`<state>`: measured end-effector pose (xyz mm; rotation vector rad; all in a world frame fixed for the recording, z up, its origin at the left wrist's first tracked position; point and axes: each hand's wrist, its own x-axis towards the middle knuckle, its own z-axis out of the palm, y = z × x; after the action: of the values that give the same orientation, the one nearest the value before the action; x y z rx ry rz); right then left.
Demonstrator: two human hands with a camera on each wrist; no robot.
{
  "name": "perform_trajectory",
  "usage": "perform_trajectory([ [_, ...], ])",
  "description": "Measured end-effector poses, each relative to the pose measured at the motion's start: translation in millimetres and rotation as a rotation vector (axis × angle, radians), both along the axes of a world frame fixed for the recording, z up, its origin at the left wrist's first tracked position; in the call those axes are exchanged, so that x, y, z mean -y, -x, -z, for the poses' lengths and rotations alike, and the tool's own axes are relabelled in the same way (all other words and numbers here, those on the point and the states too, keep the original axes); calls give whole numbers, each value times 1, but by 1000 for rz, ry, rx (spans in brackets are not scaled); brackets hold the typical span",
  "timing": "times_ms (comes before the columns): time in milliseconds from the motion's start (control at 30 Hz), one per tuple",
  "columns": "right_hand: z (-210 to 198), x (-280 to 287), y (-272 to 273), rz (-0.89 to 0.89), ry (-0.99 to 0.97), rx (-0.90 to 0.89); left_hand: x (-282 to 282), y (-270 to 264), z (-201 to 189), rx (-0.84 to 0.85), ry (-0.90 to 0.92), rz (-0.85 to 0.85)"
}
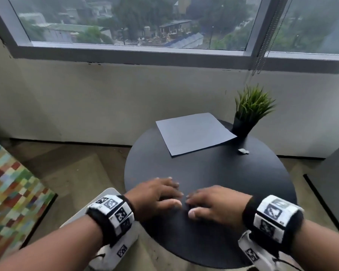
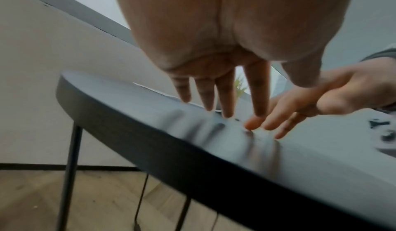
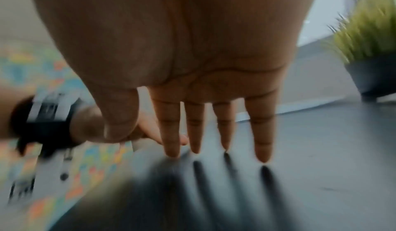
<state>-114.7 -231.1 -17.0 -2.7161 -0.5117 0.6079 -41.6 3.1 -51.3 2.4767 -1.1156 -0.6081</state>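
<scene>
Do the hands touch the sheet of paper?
No, the left hand and right hand are at the near table rim; the paper lies well apart.

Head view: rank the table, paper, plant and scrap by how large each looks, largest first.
1. Table, by far the largest.
2. Paper.
3. Plant, pot included, somewhat smaller than the paper.
4. Scrap, tiny beside the rest.

Upper-floor office lounge, large window (image 1: 137, 20) over rooftops, round black table (image 1: 213, 169), potted plant (image 1: 250, 112)

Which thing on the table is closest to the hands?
The flat sheet of paper: its near corner lies ahead of the left hand, while the small scrap and potted plant sit farther back.
</scene>
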Motion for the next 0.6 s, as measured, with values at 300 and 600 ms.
perform_trajectory([
  [300,4,-13,-12,-25,65,-100,7,1,-3,27,-71,170],
  [600,25,19,19,333,315,-113,19,11,-5,57,-404,53],
])
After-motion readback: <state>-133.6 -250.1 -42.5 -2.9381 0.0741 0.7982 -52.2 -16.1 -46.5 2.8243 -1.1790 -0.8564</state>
